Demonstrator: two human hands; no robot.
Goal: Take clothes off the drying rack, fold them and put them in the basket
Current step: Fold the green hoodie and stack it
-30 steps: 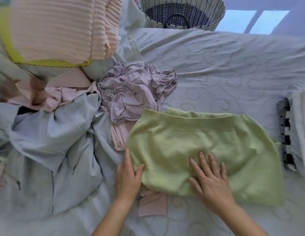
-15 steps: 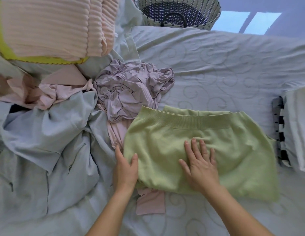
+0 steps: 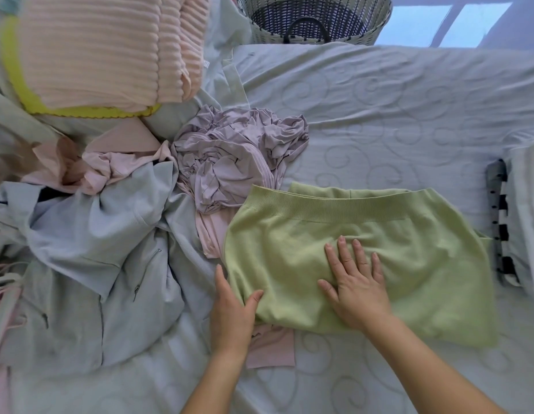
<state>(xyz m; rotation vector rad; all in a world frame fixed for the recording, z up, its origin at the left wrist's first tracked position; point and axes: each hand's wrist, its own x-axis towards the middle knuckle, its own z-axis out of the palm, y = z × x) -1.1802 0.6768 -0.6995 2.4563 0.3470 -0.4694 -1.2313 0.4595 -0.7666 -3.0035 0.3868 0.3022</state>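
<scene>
Bed (image 3: 394, 121): pale sheet, swirl stitching. Green knit garment (image 3: 289, 258) lies flat at front centre, overlapping a pink garment (image 3: 271, 348). Crumpled lilac garment (image 3: 235, 156) touches its far-left corner. Pale blue zip jacket (image 3: 89, 234) is heaped at left. Folded white pile (image 3: 528, 210) sits beside striped cloth (image 3: 501, 234) at right edge.

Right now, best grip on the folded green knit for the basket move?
Both side edges, hands slid flat underneath from left and right. The green knit lies flat, folded and limp, so a one-point pinch would likely spill the fold. The left hand sits at its left edge; the right hand lies flat on top.
</scene>
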